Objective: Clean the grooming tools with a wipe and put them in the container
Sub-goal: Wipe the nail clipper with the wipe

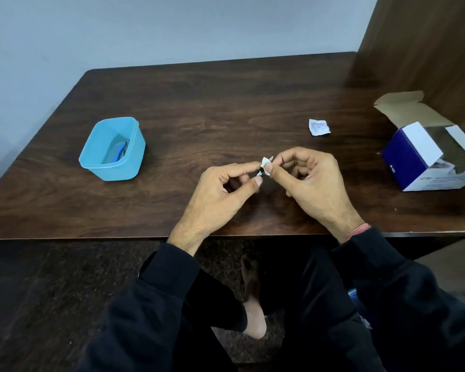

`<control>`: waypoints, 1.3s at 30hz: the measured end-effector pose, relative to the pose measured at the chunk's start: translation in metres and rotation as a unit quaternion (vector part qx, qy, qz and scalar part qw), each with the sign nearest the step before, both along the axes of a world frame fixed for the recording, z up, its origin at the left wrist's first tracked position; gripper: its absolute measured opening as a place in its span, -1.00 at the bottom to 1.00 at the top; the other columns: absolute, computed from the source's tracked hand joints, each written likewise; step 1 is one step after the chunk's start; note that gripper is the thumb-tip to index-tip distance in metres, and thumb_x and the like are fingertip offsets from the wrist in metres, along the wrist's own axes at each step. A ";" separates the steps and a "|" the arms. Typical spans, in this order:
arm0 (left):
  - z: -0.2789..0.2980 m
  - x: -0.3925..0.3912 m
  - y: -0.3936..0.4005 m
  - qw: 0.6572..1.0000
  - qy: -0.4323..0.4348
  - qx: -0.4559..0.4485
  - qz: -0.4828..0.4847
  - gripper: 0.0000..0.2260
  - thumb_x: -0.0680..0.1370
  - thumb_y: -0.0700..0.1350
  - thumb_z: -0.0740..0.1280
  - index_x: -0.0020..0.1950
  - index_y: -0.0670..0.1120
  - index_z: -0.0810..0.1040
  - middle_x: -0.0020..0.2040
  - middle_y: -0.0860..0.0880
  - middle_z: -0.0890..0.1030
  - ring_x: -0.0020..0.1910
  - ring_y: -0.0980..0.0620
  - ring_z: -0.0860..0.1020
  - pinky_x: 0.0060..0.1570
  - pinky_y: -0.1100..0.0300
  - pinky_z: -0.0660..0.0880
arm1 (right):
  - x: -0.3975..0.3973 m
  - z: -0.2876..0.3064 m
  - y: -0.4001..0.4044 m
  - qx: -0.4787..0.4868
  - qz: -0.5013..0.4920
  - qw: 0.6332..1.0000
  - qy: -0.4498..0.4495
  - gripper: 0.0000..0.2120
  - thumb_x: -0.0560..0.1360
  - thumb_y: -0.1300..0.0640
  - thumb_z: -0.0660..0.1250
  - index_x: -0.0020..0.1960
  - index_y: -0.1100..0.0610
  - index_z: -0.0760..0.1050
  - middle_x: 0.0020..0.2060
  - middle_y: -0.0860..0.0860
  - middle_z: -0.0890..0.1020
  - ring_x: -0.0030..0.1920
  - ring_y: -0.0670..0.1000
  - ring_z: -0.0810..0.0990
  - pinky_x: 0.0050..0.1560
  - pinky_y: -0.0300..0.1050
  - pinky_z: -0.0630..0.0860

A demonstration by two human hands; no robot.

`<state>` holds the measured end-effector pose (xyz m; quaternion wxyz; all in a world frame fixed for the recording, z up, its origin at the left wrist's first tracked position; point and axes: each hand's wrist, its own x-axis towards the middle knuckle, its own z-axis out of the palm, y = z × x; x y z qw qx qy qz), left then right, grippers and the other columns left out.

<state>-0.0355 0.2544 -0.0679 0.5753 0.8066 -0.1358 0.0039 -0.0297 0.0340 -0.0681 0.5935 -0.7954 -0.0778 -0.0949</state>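
Far left on the dark wood table [172, 103]: blue plastic container [112, 149], no lid, upright, w/ a blue-handled item [120, 153] lying inside at the bottom; can't tell exactly what it is. Centre, just above the tabletop near the front edge: left hand [220, 189] pinches a small dark tool [258, 173] btwn thumb and forefinger, only the tip shows, rest hidden by the fingers, so type can't be told. Right hand [309, 178] meets it, thumb and forefinger pinching a small folded white wipe [266, 162] that touches the tool's end; other fingers curled loosely. Both wrists come out of dark sleeves, thin pinkish band on the right wrist. Behind the right hand, apart from it: torn white wipe wrapper [318, 127] w/ printed text, flat on the table. Far right: open blue-and-white cardboard box [424, 154], flaps up, by the wood side panel.
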 end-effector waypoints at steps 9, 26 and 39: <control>0.001 -0.002 0.000 1.000 -0.010 0.008 -0.001 -0.74 0.69 -0.14 0.51 0.35 0.11 0.78 -0.09 -0.15 0.64 -0.26 0.05 0.51 -0.14 0.20 0.50 | -0.003 0.000 0.004 -0.012 0.003 1.000 -0.025 -0.90 0.57 0.13 0.63 -0.10 0.06 0.75 -0.18 -0.12 0.76 -0.35 -0.07 0.52 -0.31 -0.26 0.45; -0.003 0.002 0.000 1.000 -0.011 0.014 0.013 -0.75 0.68 -0.13 0.52 0.35 0.06 0.78 -0.11 -0.02 0.67 -0.21 -0.02 0.60 -0.02 0.10 0.56 | -0.003 0.002 0.004 -0.020 -0.033 0.998 -0.042 -0.90 0.58 0.07 0.63 -0.09 0.01 0.75 -0.24 -0.10 0.73 -0.31 0.22 0.63 -0.29 0.29 0.65; 0.000 0.000 0.000 0.999 -0.024 0.029 0.011 -0.75 0.68 -0.14 0.52 0.34 0.07 0.78 -0.10 -0.05 0.67 -0.22 0.02 0.56 -0.03 0.11 0.56 | -0.001 0.000 0.003 -0.016 -0.040 0.999 -0.027 -0.90 0.57 0.08 0.63 -0.10 0.02 0.75 -0.26 -0.17 0.72 -0.39 -0.06 0.50 -0.36 -0.18 0.44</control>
